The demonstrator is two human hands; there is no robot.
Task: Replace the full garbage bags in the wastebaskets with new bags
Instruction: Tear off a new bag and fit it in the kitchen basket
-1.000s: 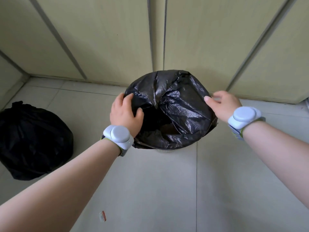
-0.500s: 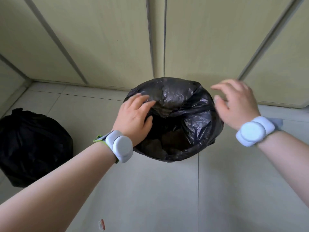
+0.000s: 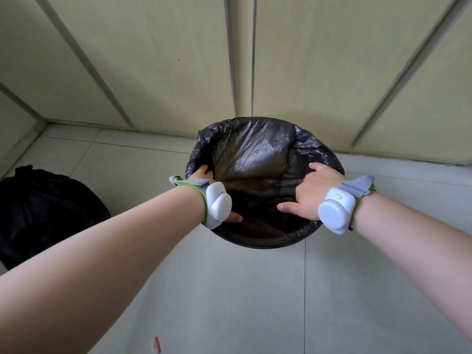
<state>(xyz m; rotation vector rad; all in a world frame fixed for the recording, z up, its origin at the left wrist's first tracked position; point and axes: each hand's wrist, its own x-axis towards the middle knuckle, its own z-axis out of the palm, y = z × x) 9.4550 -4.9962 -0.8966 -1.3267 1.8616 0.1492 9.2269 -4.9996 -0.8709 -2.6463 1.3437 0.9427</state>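
The wastebasket [image 3: 265,243] stands on the tiled floor [image 3: 229,297] against the pale wall panels [image 3: 158,62], lined with a new black bag [image 3: 255,154] whose mouth gapes wide over the rim. The right hand [image 3: 311,192] rests palm-down on the bag at the right rim, spread broad, thumb straight and pointing inward, the farther fingers reaching past the edge. The left hand [image 3: 201,174] is at the left rim, mostly hidden behind a white wrist device [image 3: 218,204]; one fingertip touches the bag, another shows near the front rim, and its grip cannot be told. A full black bag [image 3: 46,208] sits apart, at the left.
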